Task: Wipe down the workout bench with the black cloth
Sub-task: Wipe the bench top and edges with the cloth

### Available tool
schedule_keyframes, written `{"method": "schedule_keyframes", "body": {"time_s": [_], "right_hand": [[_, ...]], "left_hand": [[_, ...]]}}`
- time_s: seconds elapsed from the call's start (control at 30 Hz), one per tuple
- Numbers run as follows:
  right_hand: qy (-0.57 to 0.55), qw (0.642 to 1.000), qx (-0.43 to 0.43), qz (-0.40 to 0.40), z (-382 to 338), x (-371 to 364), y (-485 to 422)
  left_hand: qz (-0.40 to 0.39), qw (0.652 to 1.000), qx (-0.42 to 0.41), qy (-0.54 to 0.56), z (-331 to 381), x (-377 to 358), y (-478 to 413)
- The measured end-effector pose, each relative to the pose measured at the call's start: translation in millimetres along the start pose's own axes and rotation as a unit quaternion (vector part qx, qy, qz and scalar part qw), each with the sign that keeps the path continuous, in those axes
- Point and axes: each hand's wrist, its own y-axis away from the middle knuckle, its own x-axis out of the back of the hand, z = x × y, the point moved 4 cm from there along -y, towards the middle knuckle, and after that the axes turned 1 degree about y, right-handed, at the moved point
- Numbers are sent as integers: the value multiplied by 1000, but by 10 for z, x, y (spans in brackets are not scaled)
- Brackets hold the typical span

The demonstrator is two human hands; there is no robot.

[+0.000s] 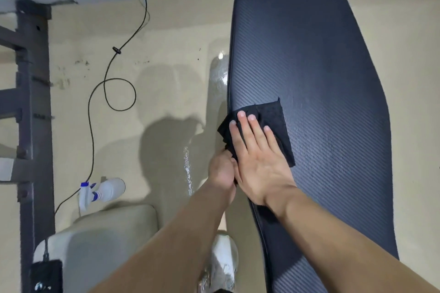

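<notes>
The workout bench (316,59) is a long dark blue textured pad running from the top centre down to the bottom right. A black cloth (277,119) lies on its left edge, partly hanging over the side. My right hand (258,154) presses flat on the cloth with straight fingers. My left hand (222,169) is beside the bench's left edge and pinches the hanging corner of the cloth; its fingertips are partly hidden behind the right hand.
A white spray bottle (102,191) with a blue nozzle lies on the beige floor at the left. A black cable (107,93) loops across the floor. A dark metal rack (33,102) stands at the far left. A shoe (225,259) is below my arms.
</notes>
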Motion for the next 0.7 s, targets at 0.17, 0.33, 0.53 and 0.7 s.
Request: {"method": "schedule_keyframes", "body": {"time_s": [0.17, 0.33, 0.53, 0.7], "right_hand": [[6, 1000, 3, -20, 61, 280, -694], [24, 999, -29, -32, 321, 689, -1595], [55, 995, -71, -45, 608, 993, -2410], [35, 993, -110, -31, 792, 1193, -2876]], "left_hand": [[-41, 998, -34, -24, 668, -197, -298], [-48, 993, -51, -95, 1536, -600, -897], [-125, 964, -109, -206, 2360, -1084, -1304], [-127, 971, -112, -170, 2821, -1329, -1437]]}}
